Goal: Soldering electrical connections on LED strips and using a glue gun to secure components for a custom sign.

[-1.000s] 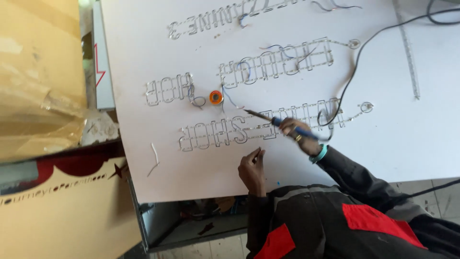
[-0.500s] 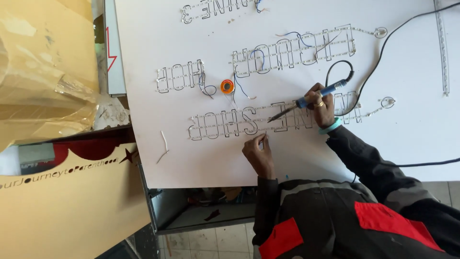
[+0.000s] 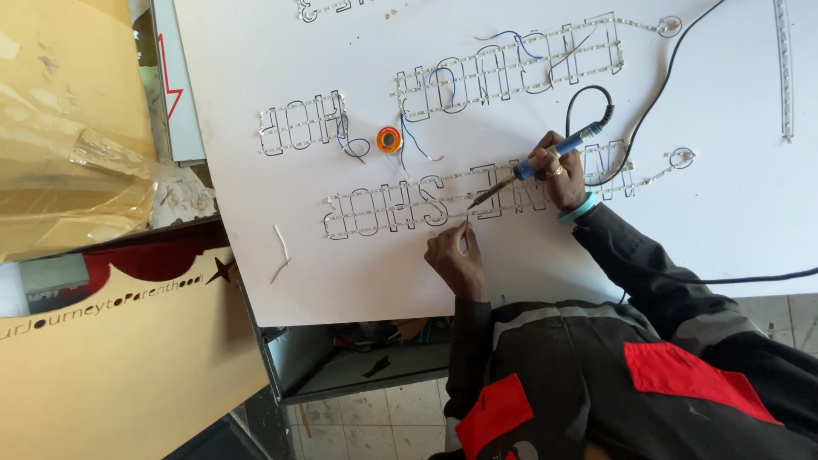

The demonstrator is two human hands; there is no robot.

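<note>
Both hands (image 3: 511, 217) work mid-board (image 3: 724, 213); soldering iron (image 3: 532, 166) has open white room around.

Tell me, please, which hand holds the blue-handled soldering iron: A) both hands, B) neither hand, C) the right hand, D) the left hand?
C: the right hand grips the soldering iron by its blue handle, while the left hand rests on the white board beside the lettering.

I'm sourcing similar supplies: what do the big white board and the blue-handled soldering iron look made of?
Big white board: likely matte plastic or foam sheet, flat, glare-free. Blue-handled soldering iron, held in the right hand: blue plastic or rubber grip, dark metal tip.
</note>
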